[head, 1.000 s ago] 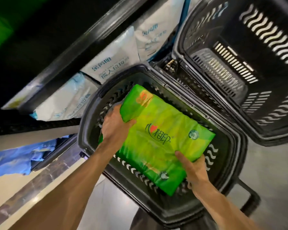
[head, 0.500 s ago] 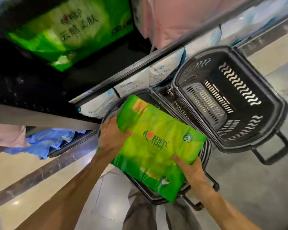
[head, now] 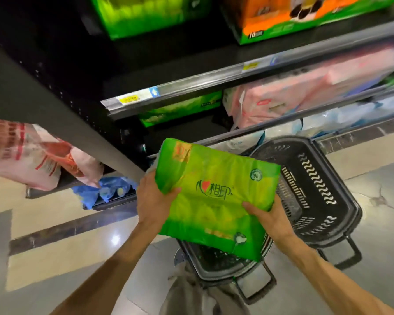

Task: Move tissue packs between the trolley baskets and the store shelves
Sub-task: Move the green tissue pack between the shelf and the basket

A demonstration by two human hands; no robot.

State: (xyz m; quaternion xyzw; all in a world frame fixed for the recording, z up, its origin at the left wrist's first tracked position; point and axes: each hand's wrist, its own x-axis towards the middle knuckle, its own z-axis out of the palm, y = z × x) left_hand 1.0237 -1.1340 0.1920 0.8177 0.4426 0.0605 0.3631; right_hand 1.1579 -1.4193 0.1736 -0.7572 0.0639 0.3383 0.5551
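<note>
A person's two bare forearms reach forward from the bottom of the view, both hands clamped on a green tissue pack [head: 216, 196] held in the air above two black trolley baskets. The left hand [head: 154, 201] grips the pack's left edge, thumb lying across its printed face and fingers hidden behind; the right hand [head: 270, 218] holds the lower right corner, thumb on top and fingers curled underneath. The pack is tilted, its upper left corner highest, and carries a red heart logo with Chinese characters. Directly below it sits the near basket [head: 225, 264], mostly hidden by the pack, only its front rim and handle showing. Just beyond, to the right, the far basket [head: 316, 192] stands with its wavy-slotted walls in view. Both rest over a grey and beige tiled floor [head: 55, 223]. Behind the baskets rise dark store shelves [head: 191, 87] with yellow price labels on the rail; a green pack [head: 180, 110] and pink packs [head: 282, 98] lie on the middle shelf, with blurred green and orange boxes [head: 293, 17] on the shelf above. At left, pink-and-red bags [head: 32, 155] and a blue pack [head: 105, 192] sit on lower shelving.
</note>
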